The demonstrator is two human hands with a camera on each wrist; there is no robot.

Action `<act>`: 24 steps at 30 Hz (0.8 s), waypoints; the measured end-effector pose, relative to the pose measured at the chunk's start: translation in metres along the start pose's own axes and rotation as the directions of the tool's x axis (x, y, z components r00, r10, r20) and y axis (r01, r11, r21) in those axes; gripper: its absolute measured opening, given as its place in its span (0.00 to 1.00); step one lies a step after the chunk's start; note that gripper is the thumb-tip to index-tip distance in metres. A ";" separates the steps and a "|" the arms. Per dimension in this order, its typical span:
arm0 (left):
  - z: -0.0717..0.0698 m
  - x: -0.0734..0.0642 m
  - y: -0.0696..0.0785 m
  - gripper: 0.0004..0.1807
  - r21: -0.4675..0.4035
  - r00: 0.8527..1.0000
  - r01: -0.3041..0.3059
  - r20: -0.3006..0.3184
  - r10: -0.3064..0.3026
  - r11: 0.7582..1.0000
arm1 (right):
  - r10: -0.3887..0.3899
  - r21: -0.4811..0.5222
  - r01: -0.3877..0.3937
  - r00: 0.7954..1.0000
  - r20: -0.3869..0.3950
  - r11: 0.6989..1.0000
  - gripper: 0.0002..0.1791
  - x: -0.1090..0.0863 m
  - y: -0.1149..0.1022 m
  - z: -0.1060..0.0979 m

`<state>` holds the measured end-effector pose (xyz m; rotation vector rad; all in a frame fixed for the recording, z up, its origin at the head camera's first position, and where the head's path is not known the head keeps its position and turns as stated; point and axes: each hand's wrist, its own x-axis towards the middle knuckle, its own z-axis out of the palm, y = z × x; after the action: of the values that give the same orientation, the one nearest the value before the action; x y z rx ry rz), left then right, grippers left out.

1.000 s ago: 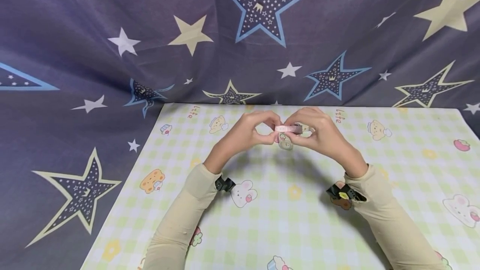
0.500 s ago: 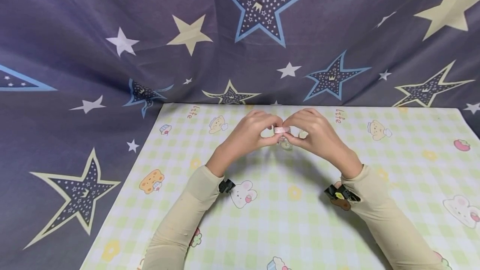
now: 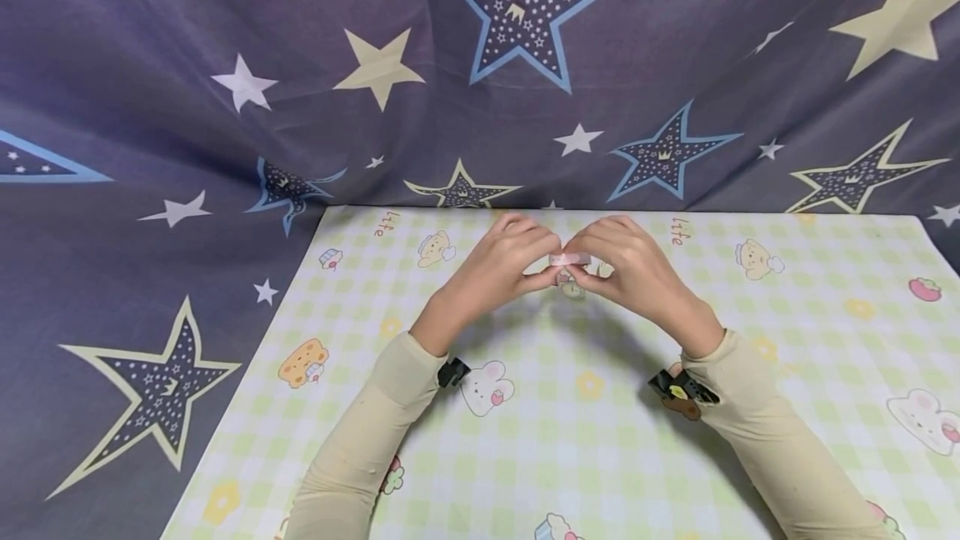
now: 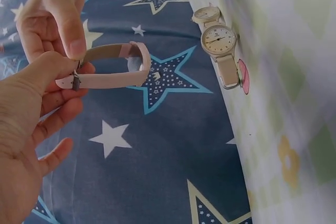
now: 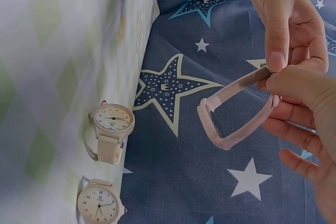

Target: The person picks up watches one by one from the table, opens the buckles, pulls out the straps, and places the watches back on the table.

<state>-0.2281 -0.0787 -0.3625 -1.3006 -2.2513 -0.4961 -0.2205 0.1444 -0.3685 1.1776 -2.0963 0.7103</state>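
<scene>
Both hands hold a pink wristwatch [image 3: 567, 259] above the far part of the table. Its strap forms a loop, and its dark buckle [image 4: 76, 81] shows in the left wrist view. My left hand [image 3: 498, 269] pinches the strap between thumb and fingers near that buckle. Opposite it, my right hand [image 3: 636, 265] pinches the buckle end too, thumb tips close together. The watch case [image 5: 211, 124] is seen nearly edge-on, so its dial is hidden. In the head view the fingers cover much of the watch.
Two pale wristwatches lie on the table: one watch [image 5: 114, 118] and another watch [image 5: 100, 204], dials facing up. The table [image 3: 525, 457] wears a green-checked cover with printed animals. A dark star-patterned curtain [image 3: 480, 132] hangs behind and along the left.
Both hands have drawn closer together around the watch, and less of its strap shows between them than a second ago. Over the last half second they have hardly moved.
</scene>
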 end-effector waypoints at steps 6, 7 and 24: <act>-0.004 0.001 -0.003 0.05 -0.115 1.000 -0.012 -0.016 0.010 0.993 | 0.001 0.040 0.000 1.000 -0.026 0.999 0.10 0.002 -0.002 -0.003; -0.004 0.001 -0.003 0.05 -0.139 1.000 -0.014 -0.018 0.012 0.990 | 0.001 0.045 0.000 1.000 -0.031 0.999 0.10 0.003 -0.002 -0.004; -0.003 0.001 -0.001 0.06 -0.048 0.998 -0.015 -0.055 0.012 0.999 | -0.021 0.022 0.021 1.000 -0.018 1.000 0.12 0.003 -0.006 -0.006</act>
<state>-0.2290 -0.0799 -0.3596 -1.3089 -2.1971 -0.5775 -0.2153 0.1439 -0.3615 1.1991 -2.0633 0.7334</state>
